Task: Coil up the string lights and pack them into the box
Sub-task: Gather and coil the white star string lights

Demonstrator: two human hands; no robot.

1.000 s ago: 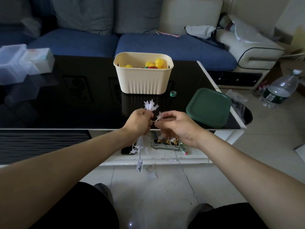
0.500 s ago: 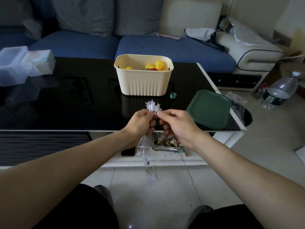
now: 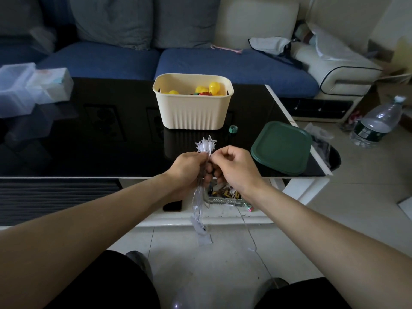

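The string lights (image 3: 205,146) are a bunch of white star-shaped lamps on a thin clear wire. My left hand (image 3: 187,167) grips the gathered bunch, with stars sticking up above the fist and loops hanging down below it to a small clear piece (image 3: 204,238). My right hand (image 3: 234,166) pinches the wire right beside the left hand; a loose strand trails from it down to the floor. The cream ribbed box (image 3: 193,112) stands open on the black table behind the hands, with yellow and red pieces inside. Its green lid (image 3: 282,147) lies to the right.
Black glass coffee table (image 3: 89,141) in front of a blue sofa. Clear plastic containers (image 3: 33,88) at the table's left. A small green ring (image 3: 233,129) lies by the box. A phone (image 3: 172,205) and a cluttered tray (image 3: 225,196) sit on the lower shelf. Water bottle (image 3: 376,123) on the floor right.
My right hand has brought another star in against the bunch in my left hand. The hanging loops have swung and shortened a little.
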